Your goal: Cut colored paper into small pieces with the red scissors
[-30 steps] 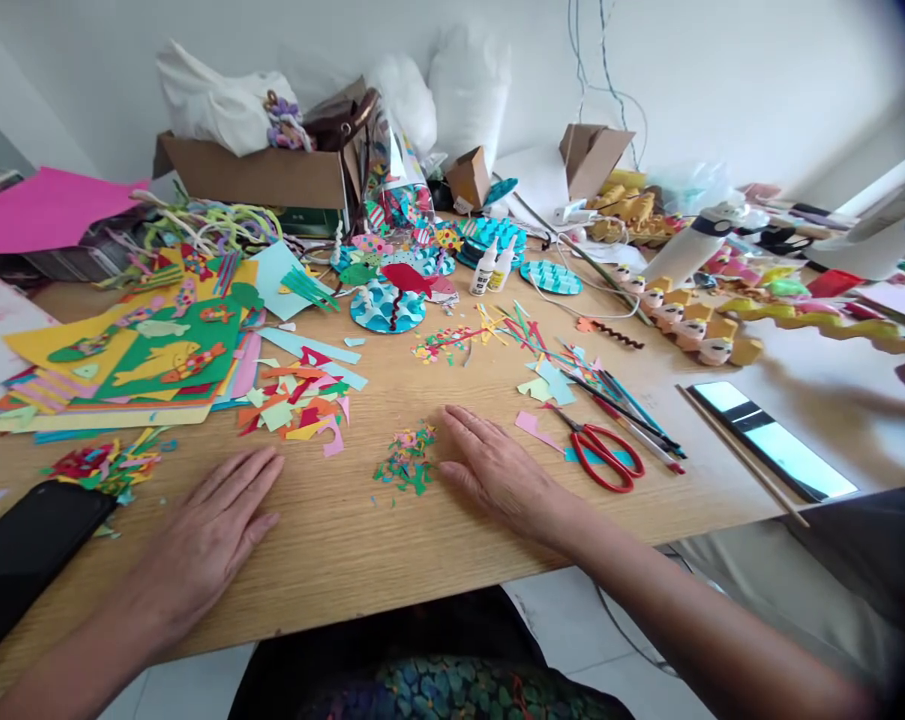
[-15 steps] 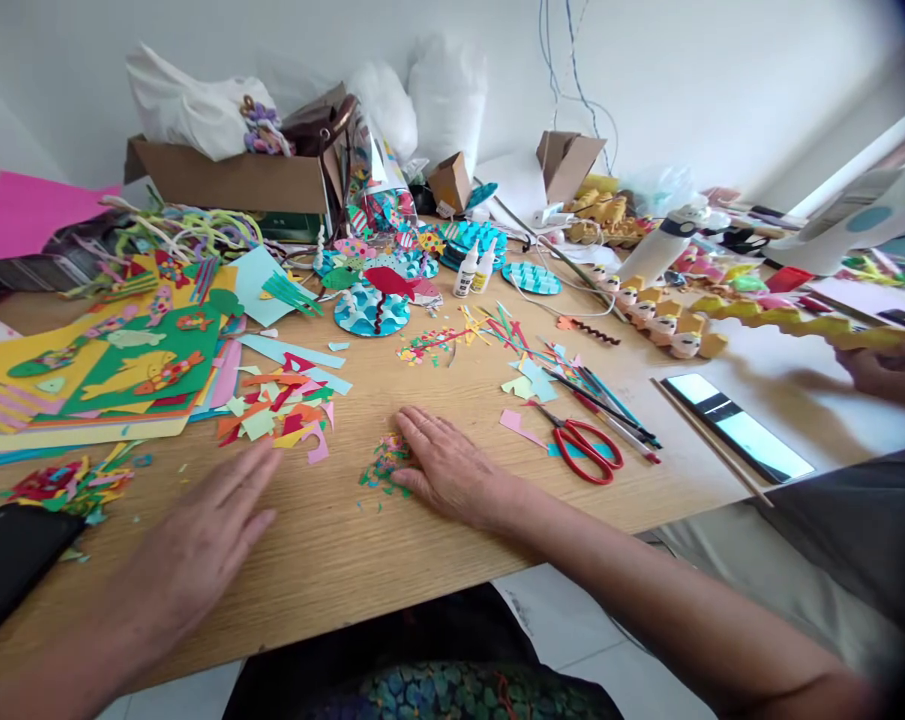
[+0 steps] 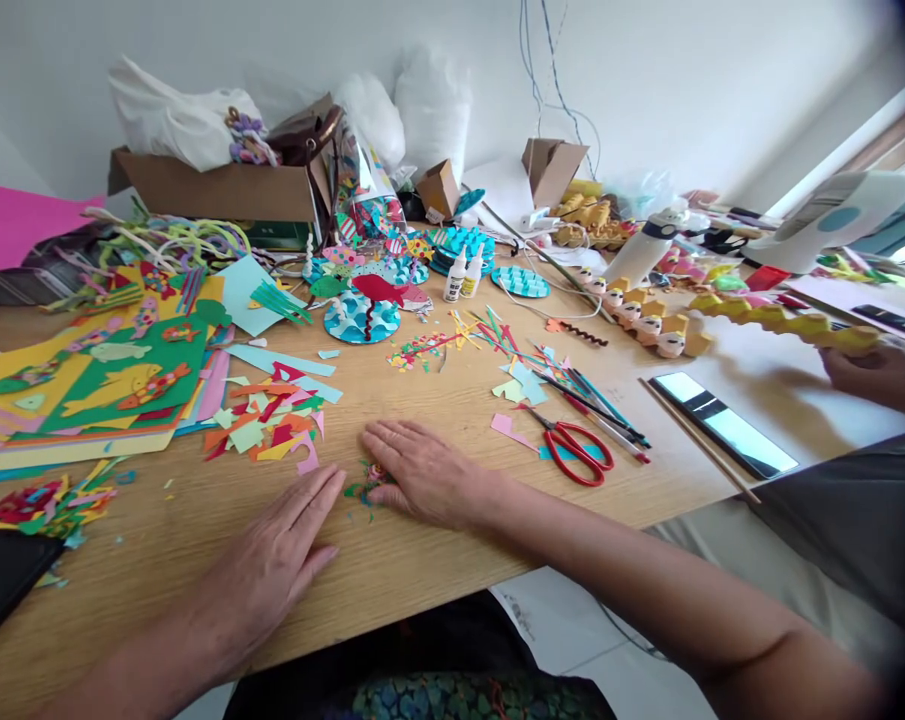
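My left hand (image 3: 276, 560) lies flat on the wooden table (image 3: 437, 570), fingers stretched out towards a small heap of tiny paper scraps (image 3: 363, 484). My right hand (image 3: 422, 475) lies flat too, its fingers resting on and partly covering that heap. The heap sits squeezed between the two hands' fingertips. Neither hand holds anything.
Red scissors (image 3: 576, 445) and thin paper strips lie right of my right hand. Larger paper offcuts (image 3: 268, 420) and a stack of coloured sheets (image 3: 99, 385) are at left. A black phone (image 3: 2, 580) sits at the near left edge, a mirror strip (image 3: 722, 425) at right. Another person's hand (image 3: 872, 375) holds a yellow chain.
Both hands slid inwards across the table: the right hand moved left, pushing the scrap heap, and the left hand moved right to meet it. The camera turned slightly right.
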`<state>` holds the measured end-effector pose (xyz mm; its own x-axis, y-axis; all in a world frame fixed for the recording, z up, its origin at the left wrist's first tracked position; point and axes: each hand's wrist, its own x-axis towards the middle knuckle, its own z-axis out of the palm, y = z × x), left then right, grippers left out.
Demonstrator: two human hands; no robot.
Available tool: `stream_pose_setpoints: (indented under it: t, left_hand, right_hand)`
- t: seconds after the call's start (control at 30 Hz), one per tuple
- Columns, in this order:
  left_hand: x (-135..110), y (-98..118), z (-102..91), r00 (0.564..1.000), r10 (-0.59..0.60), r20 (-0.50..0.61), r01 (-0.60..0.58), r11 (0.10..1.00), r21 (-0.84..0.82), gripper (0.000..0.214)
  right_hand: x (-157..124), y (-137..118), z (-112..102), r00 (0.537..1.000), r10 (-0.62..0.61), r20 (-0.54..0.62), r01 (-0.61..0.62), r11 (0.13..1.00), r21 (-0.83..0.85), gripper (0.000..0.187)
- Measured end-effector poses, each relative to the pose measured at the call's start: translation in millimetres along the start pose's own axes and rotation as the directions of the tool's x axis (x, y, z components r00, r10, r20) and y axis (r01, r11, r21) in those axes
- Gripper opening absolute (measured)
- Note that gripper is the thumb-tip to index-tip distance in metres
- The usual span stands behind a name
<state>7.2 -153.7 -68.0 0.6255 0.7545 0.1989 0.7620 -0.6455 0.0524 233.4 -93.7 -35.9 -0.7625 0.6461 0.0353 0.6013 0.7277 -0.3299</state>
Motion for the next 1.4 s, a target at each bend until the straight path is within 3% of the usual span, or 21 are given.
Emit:
stream_pose_setpoints:
  t: [0.13,0.33,0.47,0.57,0.67,0.77,0.93,1.07,1.17,1.33,1.4]
  left_hand:
    - [-3,-6,-3.5,0.998,-0.054,0.026,0.054,0.999,-0.002,0.055]
    - [4,-12,-7.7,0.999,-0.026,0.024,0.027,0.999,-0.023,0.041]
    - [8,-11,-4.8,0.999,-0.023,-0.038,0.023,1.000,0.009,0.044]
    - [20,-4,-3.0,0.998,-0.050,0.036,0.051,0.998,-0.022,0.042]
    - [34,3,-3.8,0.991,-0.063,0.117,0.076,0.991,-0.109,0.038]
    - [37,3,-3.9,0.991,-0.060,0.123,0.080,0.984,-0.162,0.035]
    - [26,-3,-2.3,0.991,-0.114,0.077,0.128,0.967,-0.222,0.023]
    - [37,6,-9.5,0.977,-0.094,0.192,0.152,0.938,-0.312,0.019]
    - [40,8,-12.6,0.974,-0.106,0.198,0.173,0.917,-0.359,0.019]
    - [21,-2,-9.8,0.966,-0.177,0.186,0.242,0.873,-0.424,0.016]
    - [22,1,-10.3,0.967,-0.171,0.189,0.238,0.869,-0.433,0.015]
  right_hand:
    - [-7,-7,-8,0.995,-0.090,0.038,0.088,0.994,0.058,0.051]
    - [-6,11,-25,0.994,0.106,0.005,-0.106,0.994,-0.033,0.037]
    - [-17,15,-16,0.985,0.171,-0.005,-0.171,0.985,0.007,0.052]
    - [-24,2,1,0.980,0.200,-0.017,-0.199,0.979,0.030,0.071]
    - [-28,-15,11,0.993,0.121,0.000,-0.121,0.989,0.085,0.077]
    - [-34,-21,8,0.994,0.109,-0.009,-0.107,0.986,0.128,0.076]
    - [-47,-11,2,0.936,0.352,-0.020,-0.349,0.933,0.092,0.073]
    - [-43,-17,9,0.963,0.268,-0.041,-0.264,0.960,0.089,0.073]
    - [-44,-21,8,0.984,0.173,-0.050,-0.166,0.978,0.125,0.071]
    - [-63,-19,2,0.930,0.367,-0.016,-0.363,0.926,0.103,0.073]
    - [-65,-23,6,0.924,0.382,0.003,-0.381,0.922,0.073,0.074]
